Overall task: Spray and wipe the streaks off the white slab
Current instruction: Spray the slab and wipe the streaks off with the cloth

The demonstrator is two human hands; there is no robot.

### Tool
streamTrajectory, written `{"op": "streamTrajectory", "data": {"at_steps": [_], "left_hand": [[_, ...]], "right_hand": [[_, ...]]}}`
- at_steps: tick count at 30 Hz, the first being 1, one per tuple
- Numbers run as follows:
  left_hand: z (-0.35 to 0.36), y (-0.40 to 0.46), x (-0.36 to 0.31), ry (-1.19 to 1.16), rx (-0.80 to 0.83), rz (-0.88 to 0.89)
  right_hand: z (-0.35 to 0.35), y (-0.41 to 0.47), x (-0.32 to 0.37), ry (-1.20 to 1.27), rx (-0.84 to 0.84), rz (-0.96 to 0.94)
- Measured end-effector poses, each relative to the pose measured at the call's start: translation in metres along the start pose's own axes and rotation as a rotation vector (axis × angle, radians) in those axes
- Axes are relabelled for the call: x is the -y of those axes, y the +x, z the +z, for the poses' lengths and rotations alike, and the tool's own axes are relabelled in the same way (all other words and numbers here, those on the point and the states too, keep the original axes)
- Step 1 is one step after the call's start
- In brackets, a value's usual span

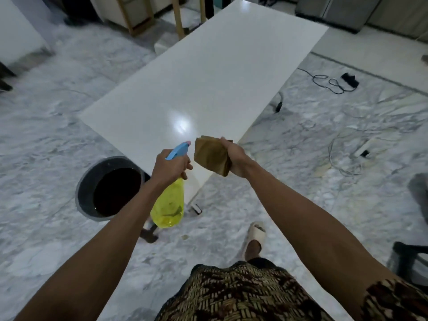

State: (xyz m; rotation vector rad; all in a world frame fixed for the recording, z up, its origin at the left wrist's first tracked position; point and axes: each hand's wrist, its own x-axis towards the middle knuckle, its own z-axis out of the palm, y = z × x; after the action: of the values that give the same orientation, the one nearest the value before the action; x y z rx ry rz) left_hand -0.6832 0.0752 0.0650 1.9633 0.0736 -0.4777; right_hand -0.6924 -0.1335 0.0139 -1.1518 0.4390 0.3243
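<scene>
our fingers on the left hand are wrapping tight around the neck of the spray bottle, gripping it just under the blue trigger head, whose pink tip is pointing at the white slab. the yellow see-through body of the bottle is hanging below our fist, off the near corner of the slab. our right hand is clenching a folded brown cloth, holding it in the air over the slab's near edge, just beside the bottle's nozzle; we cannot tell if the cloth is touching the slab. the slab is lying flat and long, stretching away from us, raised a little over the marble floor, and a bright patch of light is gleaming on its near part. a dark round bucket is sitting on the floor just left of the slab's near corner, close by the bottle. black and white cables are lying on the floor to the right of the slab. our foot in a pale slipper is standing on the floor short of the slab's near corner.
</scene>
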Motion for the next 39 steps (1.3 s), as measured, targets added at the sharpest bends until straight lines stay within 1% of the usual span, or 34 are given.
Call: {"op": "streamTrajectory", "data": {"at_steps": [1,4,5,7,9,11,14,18,22,24,30,33,36,39], "left_hand": [[0.015,0.013,-0.011,0.006,0.022,0.018],[0.078,0.058,-0.054,0.034,0.079,0.038],[0.103,0.074,-0.072,0.022,0.096,0.035],[0.141,0.103,-0.105,-0.019,0.116,0.046],[0.179,0.128,-0.134,-0.051,0.144,0.052],[0.215,0.151,-0.161,-0.062,0.192,0.046],[0.270,0.196,-0.209,-0.039,0.233,0.089],[0.320,0.249,-0.259,-0.026,0.270,0.146],[0.369,0.328,-0.314,-0.016,0.321,0.202],[0.392,0.368,-0.342,0.000,0.343,0.226],[0.457,0.470,-0.415,0.072,0.385,0.207],[0.482,0.503,-0.433,0.108,0.398,0.186],[0.509,0.541,-0.453,0.118,0.414,0.177],[0.543,0.581,-0.471,0.125,0.381,0.156]], "right_hand": [[-0.023,0.008,0.018,0.107,-0.026,-0.001],[-0.105,0.024,0.078,0.261,-0.122,-0.033],[-0.134,0.030,0.099,0.312,-0.128,-0.061],[-0.181,0.037,0.134,0.357,-0.114,-0.098],[-0.217,0.039,0.166,0.398,-0.139,-0.106],[-0.251,0.043,0.189,0.445,-0.168,-0.123],[-0.304,0.062,0.224,0.448,-0.196,-0.172],[-0.357,0.099,0.257,0.507,-0.244,-0.173],[-0.419,0.160,0.305,0.527,-0.274,-0.213],[-0.445,0.188,0.332,0.577,-0.302,-0.210],[-0.518,0.263,0.404,0.647,-0.315,-0.230],[-0.547,0.288,0.423,0.656,-0.337,-0.223],[-0.580,0.318,0.451,0.650,-0.303,-0.215],[-0.612,0.352,0.487,0.637,-0.278,-0.180]]}}
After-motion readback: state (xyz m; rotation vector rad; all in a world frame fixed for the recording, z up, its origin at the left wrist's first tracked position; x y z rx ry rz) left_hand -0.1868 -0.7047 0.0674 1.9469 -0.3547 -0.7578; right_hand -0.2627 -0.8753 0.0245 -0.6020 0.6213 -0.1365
